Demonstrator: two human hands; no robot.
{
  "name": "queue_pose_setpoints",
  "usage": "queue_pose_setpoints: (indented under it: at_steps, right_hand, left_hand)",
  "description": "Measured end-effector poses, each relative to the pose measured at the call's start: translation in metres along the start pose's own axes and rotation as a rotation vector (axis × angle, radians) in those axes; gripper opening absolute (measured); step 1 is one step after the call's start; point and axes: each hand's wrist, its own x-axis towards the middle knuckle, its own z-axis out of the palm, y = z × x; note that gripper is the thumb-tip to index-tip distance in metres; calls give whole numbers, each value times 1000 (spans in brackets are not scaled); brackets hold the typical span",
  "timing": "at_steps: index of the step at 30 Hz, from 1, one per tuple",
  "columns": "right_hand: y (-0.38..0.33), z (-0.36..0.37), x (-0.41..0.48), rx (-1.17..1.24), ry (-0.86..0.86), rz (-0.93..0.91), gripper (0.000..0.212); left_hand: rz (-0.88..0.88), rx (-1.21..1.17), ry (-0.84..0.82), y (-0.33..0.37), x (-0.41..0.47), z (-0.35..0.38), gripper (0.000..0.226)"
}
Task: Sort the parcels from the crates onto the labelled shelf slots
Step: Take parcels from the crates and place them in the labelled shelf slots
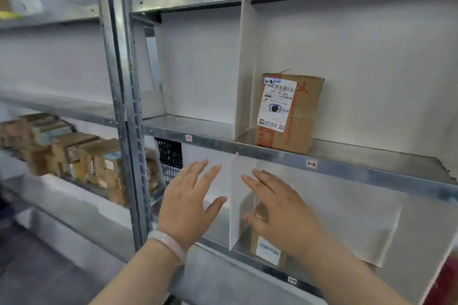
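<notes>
A brown cardboard parcel [288, 112] with a white shipping label marked 1-2 stands upright in the shelf slot tagged 1-2 [311, 163], close to the white divider [244, 69]. The slot tagged 1-1 [188, 138] to its left holds nothing. One level down, a second brown parcel [266, 250] with a barcode label stands just right of the lower divider [238, 200], partly hidden by my right hand [280, 208]. That hand hovers in front of it, fingers straight. My left hand [190, 200], with a pale bangle on the wrist, is spread open and holds nothing.
A metal upright [124, 106] splits the racking. Several brown parcels [81, 156] crowd the shelf to its left. A black mesh crate [169, 153] shows behind the 1-1 shelf edge. Something red [446, 282] sits at the lower right corner.
</notes>
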Motion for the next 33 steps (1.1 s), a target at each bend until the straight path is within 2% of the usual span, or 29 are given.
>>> queue_pose_setpoints:
  at_steps: [5, 11, 17, 21, 25, 33]
  right_hand:
    - [-73, 32, -37, 155, -47, -244, 70]
    - [-178, 66, -78, 333, -171, -464, 76]
    - [-295, 70, -96, 454, -237, -696, 76]
    - [-373, 78, -112, 543, -266, -776, 72]
    - [-455, 100, -131, 566, -327, -850, 71]
    - [-629, 145, -170, 676, -544, -894, 70]
  left_hand:
    - [-165, 196, -72, -7, -106, -75, 58]
    - [-401, 388, -133, -7, -222, -165, 60]
    - [-639, 484, -142, -16, -310, -259, 59]
    - [-747, 554, -103, -30, -367, -306, 58]
    - [-931, 558, -145, -56, -432, -354, 62]
    - [-1301, 489, -77, -134, -550, -454, 65]
